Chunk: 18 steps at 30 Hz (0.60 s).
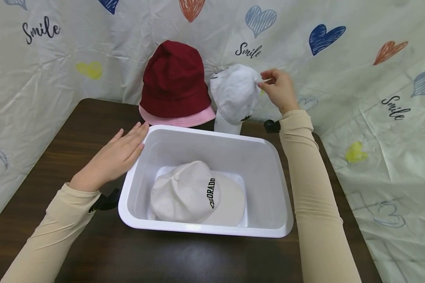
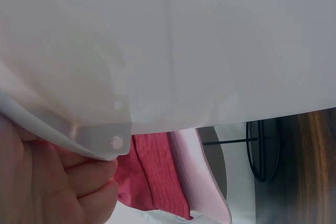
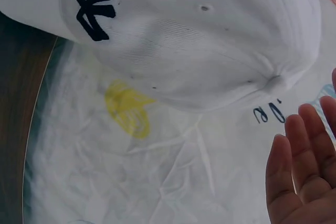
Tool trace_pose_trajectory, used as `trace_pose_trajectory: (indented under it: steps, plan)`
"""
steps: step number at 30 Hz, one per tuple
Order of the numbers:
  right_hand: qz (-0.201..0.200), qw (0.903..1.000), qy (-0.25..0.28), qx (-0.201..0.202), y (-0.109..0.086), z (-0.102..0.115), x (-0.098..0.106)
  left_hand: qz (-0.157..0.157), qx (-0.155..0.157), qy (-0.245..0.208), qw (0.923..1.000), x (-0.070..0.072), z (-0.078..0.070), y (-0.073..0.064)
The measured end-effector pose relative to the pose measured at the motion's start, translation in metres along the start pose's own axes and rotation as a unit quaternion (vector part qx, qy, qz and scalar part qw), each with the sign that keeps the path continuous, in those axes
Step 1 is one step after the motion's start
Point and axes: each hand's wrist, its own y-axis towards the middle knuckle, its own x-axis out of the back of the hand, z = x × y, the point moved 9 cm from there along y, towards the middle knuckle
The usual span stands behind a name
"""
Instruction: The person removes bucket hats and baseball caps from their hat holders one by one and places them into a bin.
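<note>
Now, nearest of all is the brown table (image 1: 184, 259), and on it sits a white tub (image 1: 265, 188). A cream cap (image 1: 184, 192) lies inside, at the bottom, with its brim toward the right. The left hand (image 1: 117, 157) is at the tub's far left corner. Its fingers are nearly straight and lie along the rim, close together. That hand is probably there to keep the tub from sliding.

Behind the tub are a red hat (image 1: 175, 80) with a pink brim and, just to its right, a white cap (image 1: 235, 92) with its brim hanging down. The right hand (image 1: 279, 88) is up beside the top of the white cap. Its thumb and fingers are a little apart, with nothing seen between them. Whether a fingertip touches the cap is hard to tell. A big cloth (image 1: 361, 86) with hearts hangs at the back.

The step in hand seems to be getting the white cap. The next move calls for a soft pinch at its top, then a gentle lift that does not bump the red hat.
</note>
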Motion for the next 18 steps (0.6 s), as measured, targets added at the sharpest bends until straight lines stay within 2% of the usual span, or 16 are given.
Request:
trace_pose_trajectory:
  steps: [4,10,14,18]
  plan:
    - [0.000,0.9998,-0.016,0.010,0.004,-0.001,-0.004,0.002,0.003,0.002,1.0000,0.000,0.000,0.000]
    - [0.008,0.9998,-0.018,-0.005,0.009,-0.005,-0.011,0.003,-0.003,0.002,1.0000,0.001,-0.001,0.000]
    - [0.030,0.9992,-0.024,-0.011,0.010,-0.004,-0.016,0.004,0.000,0.001,1.0000,0.001,-0.001,0.000]
    - [0.052,0.9981,-0.032,0.002,0.011,0.000,-0.022,0.007,0.006,0.001,1.0000,0.000,-0.001,0.000]
